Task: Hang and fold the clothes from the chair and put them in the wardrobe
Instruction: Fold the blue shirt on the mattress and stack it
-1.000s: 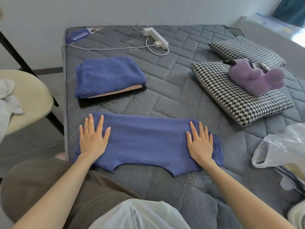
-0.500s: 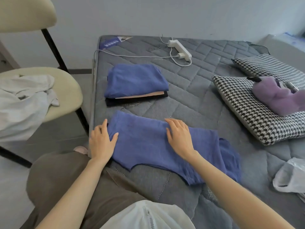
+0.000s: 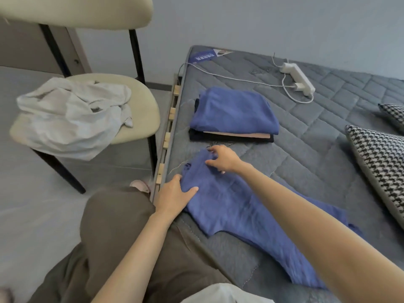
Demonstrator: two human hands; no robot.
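The left hand (image 3: pixel 175 194) sits at the near end of the blue garment (image 3: pixel 240 217), thumb lying on top of the cloth and the fingers at its edge, so it seems to be pinching that corner. The right hand (image 3: pixel 220 158) has reached across to the far corner of the same end, its fingers curled down like a claw onto the cloth and bunching it slightly. The garment lies on the bed (image 3: pixel 317 154) as a long narrow strip, so I judge it half folded, with the end about to be turned over.

Just beyond it is a folded stack (image 3: pixel 234 114) (a blue piece on top, a tan and a dark one under it), which looks like finished folding. Out to the left, the chair (image 3: pixel 142 110) carries a crumpled white garment (image 3: pixel 72 119), untouched and yet to be dealt with. No hanger and no wardrobe show here, so hanging and putting away appear to be left: roughly the middle of the task.
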